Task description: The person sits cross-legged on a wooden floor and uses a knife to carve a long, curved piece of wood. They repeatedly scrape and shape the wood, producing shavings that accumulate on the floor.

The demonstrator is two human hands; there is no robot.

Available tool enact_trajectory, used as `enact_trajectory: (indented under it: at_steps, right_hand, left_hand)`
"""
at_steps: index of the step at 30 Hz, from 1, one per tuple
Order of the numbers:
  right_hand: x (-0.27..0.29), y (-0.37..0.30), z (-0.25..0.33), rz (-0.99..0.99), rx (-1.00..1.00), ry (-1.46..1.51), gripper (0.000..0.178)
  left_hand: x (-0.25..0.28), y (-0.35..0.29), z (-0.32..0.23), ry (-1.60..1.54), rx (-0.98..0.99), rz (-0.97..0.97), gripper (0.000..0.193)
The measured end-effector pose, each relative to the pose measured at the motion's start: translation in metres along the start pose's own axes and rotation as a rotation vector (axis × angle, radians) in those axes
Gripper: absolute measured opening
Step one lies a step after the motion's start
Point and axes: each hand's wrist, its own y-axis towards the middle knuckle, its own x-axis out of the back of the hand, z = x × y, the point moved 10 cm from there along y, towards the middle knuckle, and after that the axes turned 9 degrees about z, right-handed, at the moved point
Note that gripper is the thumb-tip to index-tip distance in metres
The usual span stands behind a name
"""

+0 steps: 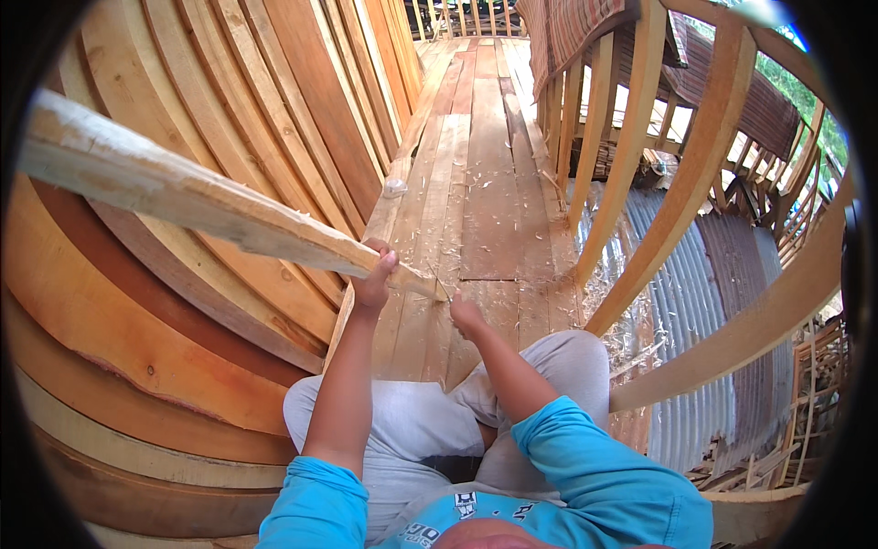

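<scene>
A long, pale wooden beam [197,188] slants across from the upper left, its end low over the floor in front of me. My left hand [375,274] is closed around the beam a little way up from that end. At the tip, my right hand [467,314] is closed on a thin tool [443,285], whose slim part touches or nearly touches the wood. Its handle is hidden in my fist, and its exact kind is too small to make out. My crossed legs [402,416] in grey trousers lie below both hands.
The plank floor [489,210] is strewn with wood shavings. Tall boards [247,110] line the left side, with a small clear object [394,188] beside them. Wooden railing posts [681,197] stand at the right; beyond and below lies a corrugated metal roof [695,320].
</scene>
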Motion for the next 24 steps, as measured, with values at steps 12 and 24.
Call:
enact_trajectory:
  at_steps: [12,24]
  right_hand:
    - [0.023,-0.037,-0.005,-0.116,0.139,-0.420,0.060]
    - [0.041,-0.109,0.057,-0.276,0.234,-0.519,0.048]
  left_hand:
    - [-0.030,0.005,-0.006,0.257,0.256,-0.061,0.022]
    - [0.005,0.013,-0.008,0.185,0.251,-0.207,0.018]
